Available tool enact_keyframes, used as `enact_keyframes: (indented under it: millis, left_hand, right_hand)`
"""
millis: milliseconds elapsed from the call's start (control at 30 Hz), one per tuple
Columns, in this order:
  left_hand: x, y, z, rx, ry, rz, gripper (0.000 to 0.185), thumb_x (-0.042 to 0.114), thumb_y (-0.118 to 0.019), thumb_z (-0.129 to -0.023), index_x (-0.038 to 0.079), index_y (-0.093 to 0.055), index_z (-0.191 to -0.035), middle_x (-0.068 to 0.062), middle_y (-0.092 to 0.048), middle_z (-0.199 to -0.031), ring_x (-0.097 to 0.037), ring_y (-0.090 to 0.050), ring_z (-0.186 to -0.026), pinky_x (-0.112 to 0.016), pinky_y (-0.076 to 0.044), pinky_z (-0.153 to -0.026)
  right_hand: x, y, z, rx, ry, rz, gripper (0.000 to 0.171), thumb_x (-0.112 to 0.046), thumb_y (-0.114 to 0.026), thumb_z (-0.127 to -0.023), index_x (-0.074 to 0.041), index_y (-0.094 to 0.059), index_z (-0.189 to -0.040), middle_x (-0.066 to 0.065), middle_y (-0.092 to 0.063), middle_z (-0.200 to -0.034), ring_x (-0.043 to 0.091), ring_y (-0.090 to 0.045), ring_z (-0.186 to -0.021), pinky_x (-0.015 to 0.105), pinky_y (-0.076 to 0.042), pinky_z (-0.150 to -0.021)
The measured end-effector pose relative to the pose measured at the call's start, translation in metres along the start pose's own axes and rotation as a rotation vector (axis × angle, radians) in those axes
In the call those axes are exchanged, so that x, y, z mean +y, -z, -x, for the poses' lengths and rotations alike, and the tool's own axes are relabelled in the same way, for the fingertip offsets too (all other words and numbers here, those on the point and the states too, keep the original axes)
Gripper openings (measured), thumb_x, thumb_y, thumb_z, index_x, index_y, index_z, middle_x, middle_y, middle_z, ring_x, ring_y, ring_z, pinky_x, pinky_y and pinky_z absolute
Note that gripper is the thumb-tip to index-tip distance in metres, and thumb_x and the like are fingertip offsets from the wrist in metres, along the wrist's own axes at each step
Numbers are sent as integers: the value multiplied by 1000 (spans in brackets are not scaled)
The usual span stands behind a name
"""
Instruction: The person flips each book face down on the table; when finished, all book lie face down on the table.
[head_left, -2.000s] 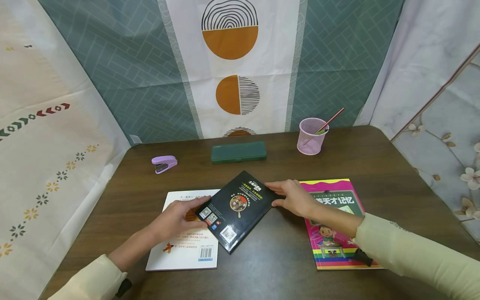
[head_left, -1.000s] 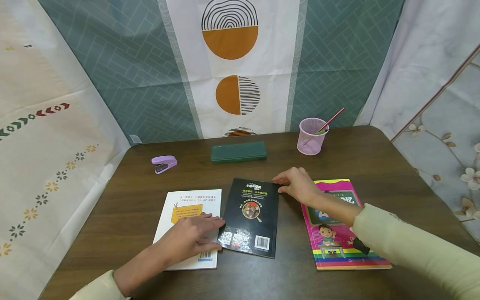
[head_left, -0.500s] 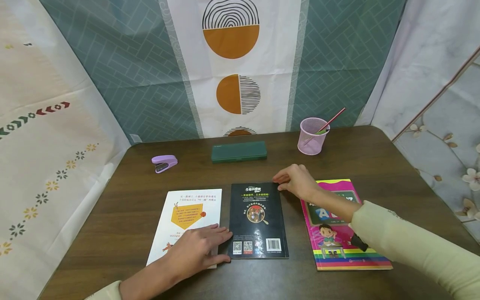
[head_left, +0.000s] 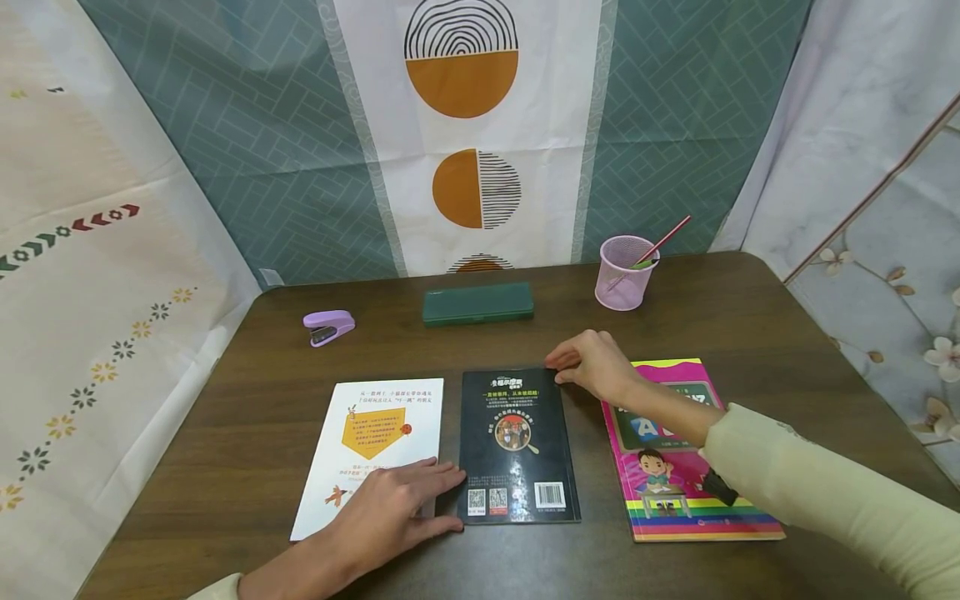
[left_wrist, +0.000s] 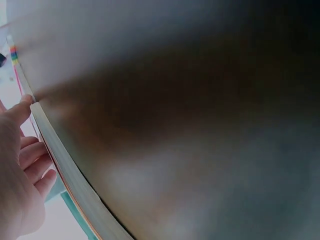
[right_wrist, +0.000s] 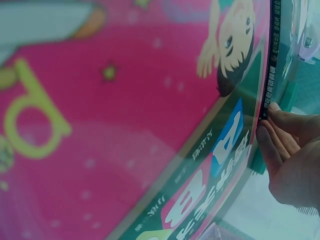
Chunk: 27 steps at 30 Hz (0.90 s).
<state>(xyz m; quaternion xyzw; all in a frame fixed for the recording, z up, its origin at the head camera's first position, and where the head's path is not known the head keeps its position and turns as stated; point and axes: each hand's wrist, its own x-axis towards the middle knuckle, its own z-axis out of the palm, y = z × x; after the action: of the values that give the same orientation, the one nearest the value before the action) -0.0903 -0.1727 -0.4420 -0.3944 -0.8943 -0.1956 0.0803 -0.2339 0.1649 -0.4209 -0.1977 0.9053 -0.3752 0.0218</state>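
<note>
At frame centre the black book (head_left: 517, 446) lies between the white book (head_left: 375, 442) and pink book (head_left: 675, 450). Left hand (head_left: 397, 512) rests flat, steadying its lower-left corner; right hand (head_left: 596, 367) pinches the upper-right corner, squaring it.

- Black book (head_left: 517, 446): back cover up, barcode at its near edge, flat and square on the surface, between both grips, far-right corner pinched.

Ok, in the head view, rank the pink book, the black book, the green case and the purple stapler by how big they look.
1. pink book, though an arm hides part of it
2. black book, close behind
3. green case
4. purple stapler
</note>
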Motion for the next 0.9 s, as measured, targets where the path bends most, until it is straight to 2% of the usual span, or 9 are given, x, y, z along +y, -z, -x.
enact_keyframes:
  millis: [267,500,667,800,900]
  left_hand:
    - [3,0,3,-2,18,19,52,47,-87,-88,13,-79,-126,-1,-77,-124,-17,-74,-113,-41,-62,-90]
    - [3,2,4,2,-11,10,52,47,-88,-87,13,-79,-126,-1,-78,-122,-17,-75,-112,-41,-62,-90]
    - [-4,4,4,72,-68,-1,50,46,-90,-85,15,-80,-123,4,-79,-117,-13,-75,-108,-37,-62,-90]
    - [-12,11,1,108,-78,145,44,32,-92,-85,12,-78,-122,5,-79,-116,-11,-75,-106,-29,-60,-89]
    - [-18,19,-3,70,-7,310,41,24,-90,-87,12,-77,-124,5,-78,-118,-11,-74,-109,-29,-60,-92]
  right_hand:
    - [-3,0,2,-7,-14,-12,26,4,-84,-87,3,-81,-112,14,-80,-105,31,-78,-102,49,-60,-94]
    - [-4,-1,3,2,-6,-6,23,4,-84,-87,3,-81,-109,14,-81,-102,30,-79,-99,48,-61,-92]
    - [-6,1,4,5,-14,18,25,2,-84,-88,4,-80,-112,16,-80,-105,32,-78,-101,49,-61,-93]
    - [-6,6,4,17,-22,9,35,-2,-85,-89,4,-76,-122,19,-78,-116,37,-75,-109,52,-59,-97]
    - [-5,12,4,5,-20,-24,42,-5,-85,-90,3,-72,-129,20,-75,-125,39,-72,-116,53,-56,-100]
